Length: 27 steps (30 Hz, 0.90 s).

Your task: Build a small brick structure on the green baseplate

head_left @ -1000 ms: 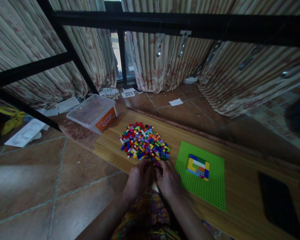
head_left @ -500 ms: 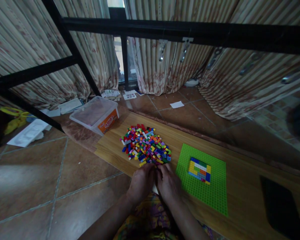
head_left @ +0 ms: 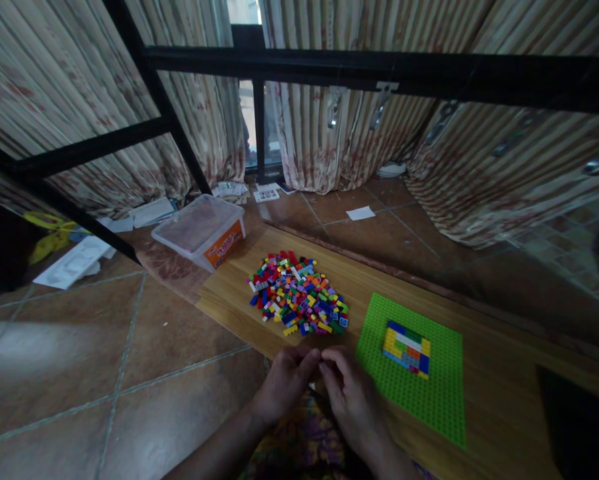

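Head view is showing both hands meeting at the near edge of a wooden board [head_left: 479,413] lying on the tiled floor. Left hand [head_left: 283,385] and right hand [head_left: 352,393] are pressing their fingertips together just short of the brick pile [head_left: 299,302]; the fingers of each hand are curling inward, pinched toward one another, but whatever small piece may be sitting between them is hidden, so I cannot tell whether either grip is actually clamping on a brick.

Bricks in many colours are lying heaped toward the board's left end, the nearest ones just beyond the fingertips. Toward the middle, a green baseplate [head_left: 429,393] is lying flat, just right of the right hand, and a small block of bricks [head_left: 407,349] is already sitting on it, in rows of blue, yellow, white, green and orange.

Judging by that, the building is only at an early stage: one small patch is covering a little of the plate, most studs are standing bare, and the heap is looking nearly untouched.

A clear tub [head_left: 199,230] with an orange label is resting on the floor past the board's far left corner. Papers [head_left: 266,195] are lying by the curtains [head_left: 329,133], and a dark frame [head_left: 379,67] is crossing overhead.
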Motion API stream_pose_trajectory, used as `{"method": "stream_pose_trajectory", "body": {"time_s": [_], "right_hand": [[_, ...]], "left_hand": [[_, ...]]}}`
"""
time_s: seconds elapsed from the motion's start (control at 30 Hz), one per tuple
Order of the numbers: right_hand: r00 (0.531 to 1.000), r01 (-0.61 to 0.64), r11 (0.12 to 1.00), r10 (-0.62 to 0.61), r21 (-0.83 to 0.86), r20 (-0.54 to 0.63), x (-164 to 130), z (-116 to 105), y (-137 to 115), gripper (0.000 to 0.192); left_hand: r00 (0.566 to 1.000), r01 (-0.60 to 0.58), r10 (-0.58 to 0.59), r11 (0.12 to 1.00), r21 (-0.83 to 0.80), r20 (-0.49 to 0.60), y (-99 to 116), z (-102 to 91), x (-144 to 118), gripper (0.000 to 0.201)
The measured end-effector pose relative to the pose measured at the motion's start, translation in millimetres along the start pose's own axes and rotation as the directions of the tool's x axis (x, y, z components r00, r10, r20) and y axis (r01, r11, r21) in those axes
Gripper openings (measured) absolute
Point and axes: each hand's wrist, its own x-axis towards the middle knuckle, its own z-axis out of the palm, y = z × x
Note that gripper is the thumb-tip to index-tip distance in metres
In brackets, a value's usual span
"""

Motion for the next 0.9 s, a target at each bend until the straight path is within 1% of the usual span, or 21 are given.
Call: {"method": "stream_pose_trajectory", "body": {"time_s": [0.13,0.27,0.37,0.47,0.53,0.63,0.7,0.73,0.8,0.87,0.9], "right_hand": [[0.999,-0.039,0.993,0.04,0.11,-0.002,-3.6,-1.2,-1.6,0.012],[0.998,-0.039,0.982,0.047,0.184,-0.041,-5.7,-1.9,-6.1,0.013],[0.994,-0.083,0.956,0.1,0.282,-0.044,-7.6,-1.5,-8.3,0.015],[0.986,-0.148,0.922,0.164,0.359,-0.015,-9.5,0.5,-5.2,0.018],[0.981,-0.166,0.92,0.192,0.356,-0.038,-8.5,2.5,0.3,0.018],[0.966,-0.132,0.959,0.18,0.25,-0.183,0.7,5.4,10.6,0.016],[0.952,-0.101,0.985,0.136,0.141,-0.274,12.6,6.4,15.8,0.016],[0.948,-0.089,0.992,0.111,0.086,-0.298,19.8,6.8,17.6,0.015],[0.949,-0.07,0.997,0.061,-0.021,-0.309,35.1,7.4,20.0,0.016],[0.956,-0.046,0.992,0.009,-0.12,-0.293,49.1,8.7,21.9,0.016],[0.959,-0.035,0.986,-0.012,-0.162,-0.284,54.9,9.7,22.9,0.017]], "left_hand": [[0.995,0.093,-0.095,0.984,-0.15,-0.004,6.0,3.3,-3.4,0.046],[0.98,0.2,-0.195,0.944,-0.261,0.047,14.6,4.2,-8.1,0.048],[0.962,0.273,-0.262,0.899,-0.342,0.077,15.9,5.0,-9.6,0.046],[0.953,0.3,-0.288,0.873,-0.384,0.09,14.8,6.3,-8.9,0.046],[0.963,0.27,-0.262,0.895,-0.356,0.071,14.7,6.0,-6.8,0.045],[0.988,0.141,-0.149,0.967,-0.211,-0.025,16.8,1.7,0.4,0.041],[0.995,0.036,-0.039,0.999,-0.032,-0.097,20.0,-3.0,8.3,0.034],[0.991,-0.006,0.017,0.997,0.08,-0.13,21.9,-5.4,13.2,0.029],[0.977,-0.065,0.126,0.946,0.318,-0.174,25.5,-8.9,24.4,0.021],[0.96,-0.091,0.214,0.848,0.521,-0.18,27.8,-10.1,36.3,0.016],[0.955,-0.095,0.242,0.796,0.597,-0.172,28.3,-9.9,41.9,0.016]]}}
